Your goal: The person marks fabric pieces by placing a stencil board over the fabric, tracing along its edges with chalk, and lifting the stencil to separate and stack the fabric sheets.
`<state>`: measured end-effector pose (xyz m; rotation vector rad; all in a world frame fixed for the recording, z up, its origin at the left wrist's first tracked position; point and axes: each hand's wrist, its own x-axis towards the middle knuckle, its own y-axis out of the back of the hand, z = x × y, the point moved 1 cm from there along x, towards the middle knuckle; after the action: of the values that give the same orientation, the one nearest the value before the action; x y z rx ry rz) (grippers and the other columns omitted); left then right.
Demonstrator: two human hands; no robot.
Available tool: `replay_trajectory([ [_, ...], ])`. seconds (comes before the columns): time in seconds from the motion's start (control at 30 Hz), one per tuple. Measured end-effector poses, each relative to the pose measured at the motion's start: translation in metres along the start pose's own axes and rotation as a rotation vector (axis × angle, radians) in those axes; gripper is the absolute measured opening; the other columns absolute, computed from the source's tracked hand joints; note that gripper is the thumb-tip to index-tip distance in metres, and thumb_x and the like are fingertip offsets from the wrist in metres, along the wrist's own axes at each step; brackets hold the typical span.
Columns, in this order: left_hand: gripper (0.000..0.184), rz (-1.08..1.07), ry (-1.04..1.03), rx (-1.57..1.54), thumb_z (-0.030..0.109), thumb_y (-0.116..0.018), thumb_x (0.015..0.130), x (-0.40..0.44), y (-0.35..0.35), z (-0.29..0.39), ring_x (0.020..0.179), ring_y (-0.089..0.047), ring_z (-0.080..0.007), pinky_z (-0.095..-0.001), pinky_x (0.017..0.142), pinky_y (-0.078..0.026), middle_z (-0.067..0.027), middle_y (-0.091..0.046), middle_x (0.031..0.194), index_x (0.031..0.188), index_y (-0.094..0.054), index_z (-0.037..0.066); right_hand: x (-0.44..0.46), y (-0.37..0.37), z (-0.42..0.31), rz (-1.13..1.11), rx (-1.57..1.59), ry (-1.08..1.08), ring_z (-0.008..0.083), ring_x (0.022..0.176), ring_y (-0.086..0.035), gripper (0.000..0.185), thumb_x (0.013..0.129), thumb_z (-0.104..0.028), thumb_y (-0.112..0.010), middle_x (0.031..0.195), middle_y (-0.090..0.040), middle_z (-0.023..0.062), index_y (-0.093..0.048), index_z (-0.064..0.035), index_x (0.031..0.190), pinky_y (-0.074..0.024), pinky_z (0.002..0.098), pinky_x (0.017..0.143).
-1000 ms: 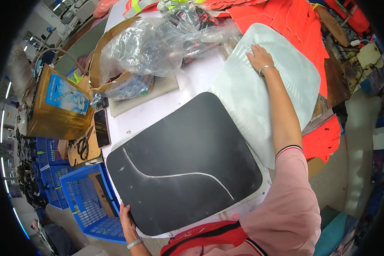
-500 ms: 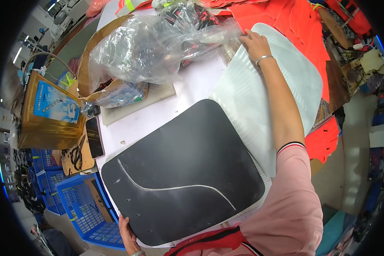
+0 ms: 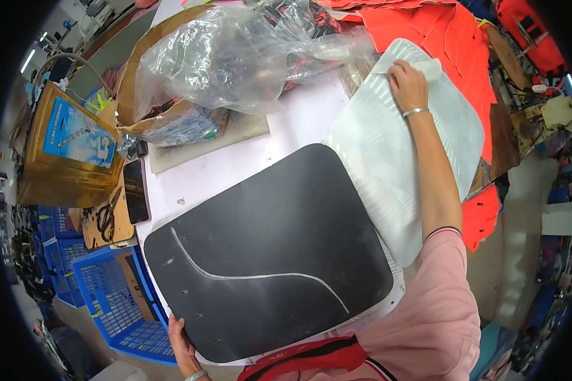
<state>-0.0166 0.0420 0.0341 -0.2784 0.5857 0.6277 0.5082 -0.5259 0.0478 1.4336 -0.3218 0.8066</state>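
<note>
White table (image 3: 305, 111) is cluttered, far side. Black board (image 3: 270, 251) on it could skid toward you if bumped from beyond. White sheet (image 3: 375, 149) alongside, to the board's right, could crease if you tug it unevenly. Your left hand (image 3: 180, 340): at the board's near-left edge, can't tell if it's clamped. Right hand (image 3: 409, 87): fingers curled on the sheet's far end by its folded flap (image 3: 430, 68); can't tell if pinched.

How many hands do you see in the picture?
2. The left hand is at the lower left edge of the black board, and the right hand is on the pale sheet. Any others may be hidden.
</note>
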Motion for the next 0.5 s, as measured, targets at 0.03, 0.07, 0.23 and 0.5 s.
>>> replay_trajectory([
  [0.03,0.052,-0.016,0.003,-0.005,0.017,-0.059,0.082,0.0,-0.001,0.001,0.112,-0.055,-0.0237,-0.0333,0.098,-0.043,-0.0122,-0.058,0.122,0.13,-0.049,0.001,-0.007,0.001,-0.003,-0.013,0.068,-0.035,0.0227,0.086,-0.06,0.008,0.078,-0.014,-0.066,0.103,-0.064,0.0023,-0.062,-0.0121,0.085,-0.0445,0.0365,0.076],
  [0.07,0.052,-0.021,0.005,-0.005,0.017,-0.059,0.082,-0.001,-0.002,0.002,0.112,-0.055,-0.0237,-0.0333,0.098,-0.043,-0.0122,-0.058,0.122,0.13,-0.049,0.001,-0.014,0.003,-0.004,-0.026,0.137,-0.072,0.0216,0.081,-0.06,0.008,0.078,-0.014,-0.066,0.098,-0.064,0.0017,-0.061,-0.0131,0.084,-0.0448,0.0354,0.072],
  [0.23,0.051,0.006,0.001,0.006,0.018,-0.059,0.082,-0.001,-0.004,0.002,0.112,-0.055,-0.0239,-0.0338,0.098,-0.042,-0.0124,-0.058,0.122,0.129,-0.049,0.001,-0.015,0.015,-0.009,0.006,0.102,-0.05,0.0234,0.086,-0.061,0.008,0.078,-0.011,-0.064,0.096,-0.064,0.0024,-0.06,-0.0116,0.085,-0.0443,0.0344,0.074],
  [0.5,0.048,0.051,0.0,-0.036,0.011,-0.057,0.081,-0.002,-0.006,0.002,0.106,-0.058,-0.0236,-0.0335,0.094,-0.046,-0.0117,-0.061,0.117,0.127,-0.051,0.0,0.012,-0.021,0.01,-0.046,-0.153,0.014,0.0241,0.105,-0.054,0.023,0.072,-0.007,-0.065,0.109,-0.059,0.0053,-0.06,-0.0128,0.094,-0.0381,0.0414,0.088],
])
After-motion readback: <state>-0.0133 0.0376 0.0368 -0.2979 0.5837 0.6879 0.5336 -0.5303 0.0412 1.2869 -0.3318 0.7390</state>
